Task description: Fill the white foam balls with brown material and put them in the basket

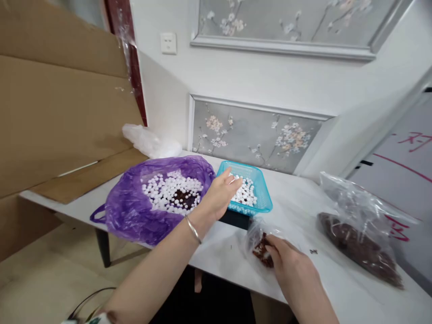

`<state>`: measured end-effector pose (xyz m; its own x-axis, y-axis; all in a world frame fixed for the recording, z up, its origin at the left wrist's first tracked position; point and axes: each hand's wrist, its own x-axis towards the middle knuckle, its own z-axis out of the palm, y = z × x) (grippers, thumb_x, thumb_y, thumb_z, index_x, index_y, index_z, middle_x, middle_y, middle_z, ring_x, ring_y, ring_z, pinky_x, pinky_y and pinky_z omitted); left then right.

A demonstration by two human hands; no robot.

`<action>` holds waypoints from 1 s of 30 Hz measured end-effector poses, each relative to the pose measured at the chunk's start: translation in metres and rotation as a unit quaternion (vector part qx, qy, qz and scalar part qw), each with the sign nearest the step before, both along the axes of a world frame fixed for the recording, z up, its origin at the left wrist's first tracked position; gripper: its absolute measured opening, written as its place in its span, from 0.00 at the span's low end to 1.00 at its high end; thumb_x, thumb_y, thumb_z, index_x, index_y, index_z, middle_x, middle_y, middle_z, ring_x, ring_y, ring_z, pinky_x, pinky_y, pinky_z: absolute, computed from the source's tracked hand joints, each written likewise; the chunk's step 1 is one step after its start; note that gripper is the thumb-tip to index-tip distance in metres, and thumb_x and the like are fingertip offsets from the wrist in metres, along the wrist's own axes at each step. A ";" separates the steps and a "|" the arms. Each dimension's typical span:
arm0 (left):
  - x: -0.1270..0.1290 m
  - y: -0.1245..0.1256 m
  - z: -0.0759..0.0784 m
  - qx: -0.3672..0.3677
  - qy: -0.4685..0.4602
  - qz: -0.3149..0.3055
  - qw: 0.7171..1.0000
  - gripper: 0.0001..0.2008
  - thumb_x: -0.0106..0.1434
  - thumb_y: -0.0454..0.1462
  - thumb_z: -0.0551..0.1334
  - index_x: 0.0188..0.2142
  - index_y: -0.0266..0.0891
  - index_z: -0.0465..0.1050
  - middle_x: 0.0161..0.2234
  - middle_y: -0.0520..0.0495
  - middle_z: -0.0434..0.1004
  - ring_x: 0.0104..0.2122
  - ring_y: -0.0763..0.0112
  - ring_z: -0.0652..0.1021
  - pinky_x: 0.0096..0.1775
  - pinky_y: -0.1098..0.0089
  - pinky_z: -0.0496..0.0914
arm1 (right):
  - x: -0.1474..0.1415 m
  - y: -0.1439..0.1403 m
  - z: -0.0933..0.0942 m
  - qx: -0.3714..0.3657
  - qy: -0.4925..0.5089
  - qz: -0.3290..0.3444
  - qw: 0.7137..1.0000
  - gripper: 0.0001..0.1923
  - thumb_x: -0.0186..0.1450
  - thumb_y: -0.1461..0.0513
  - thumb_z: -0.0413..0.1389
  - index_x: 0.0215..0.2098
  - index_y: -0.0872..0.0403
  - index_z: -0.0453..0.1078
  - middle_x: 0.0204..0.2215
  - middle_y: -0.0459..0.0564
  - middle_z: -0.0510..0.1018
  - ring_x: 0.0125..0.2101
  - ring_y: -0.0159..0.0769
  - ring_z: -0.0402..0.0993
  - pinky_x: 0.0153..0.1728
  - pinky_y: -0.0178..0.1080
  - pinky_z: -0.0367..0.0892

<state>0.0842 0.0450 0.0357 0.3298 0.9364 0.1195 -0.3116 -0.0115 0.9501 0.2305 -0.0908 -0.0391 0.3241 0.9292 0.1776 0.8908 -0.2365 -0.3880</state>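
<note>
- Left hand reaches over the blue basket's near rim, fingers loosely open above the small round white beads; a light pinch suits them.
- Right hand, nearer than the basket, pinches a small crinkly clear bag of dark red pieces.
- Left of the basket: a soft purple bag of beads on the white bench.

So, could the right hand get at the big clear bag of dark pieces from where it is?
Probably yes. The right hand rests on a small clear bag, and only bare white tabletop lies between it and the big clear bag further to the right.
</note>
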 end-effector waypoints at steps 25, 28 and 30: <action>-0.130 0.078 -0.031 0.264 0.709 -0.004 0.654 0.17 0.67 0.40 0.61 0.53 0.38 0.69 0.52 0.41 0.73 0.46 0.60 0.77 0.45 0.55 0.75 | 0.005 0.004 -0.018 0.090 0.072 0.027 0.993 0.18 0.63 0.58 0.46 0.35 0.51 0.77 0.39 0.54 0.83 0.33 0.44 0.81 0.34 0.41 0.72; -0.128 0.075 -0.026 0.290 0.686 0.015 0.667 0.14 0.67 0.40 0.61 0.50 0.37 0.72 0.49 0.42 0.76 0.45 0.60 0.78 0.46 0.55 0.73 | 0.002 -0.001 -0.011 0.108 0.108 -0.007 0.988 0.18 0.63 0.56 0.46 0.35 0.52 0.76 0.35 0.54 0.84 0.31 0.44 0.81 0.33 0.42 0.72; -0.125 0.071 -0.019 0.311 0.656 0.037 0.687 0.11 0.67 0.40 0.59 0.44 0.37 0.76 0.45 0.42 0.80 0.44 0.58 0.79 0.48 0.56 0.71 | 0.000 -0.002 -0.006 0.113 0.132 -0.027 0.984 0.17 0.64 0.55 0.47 0.36 0.52 0.76 0.30 0.52 0.84 0.29 0.43 0.81 0.34 0.42 0.73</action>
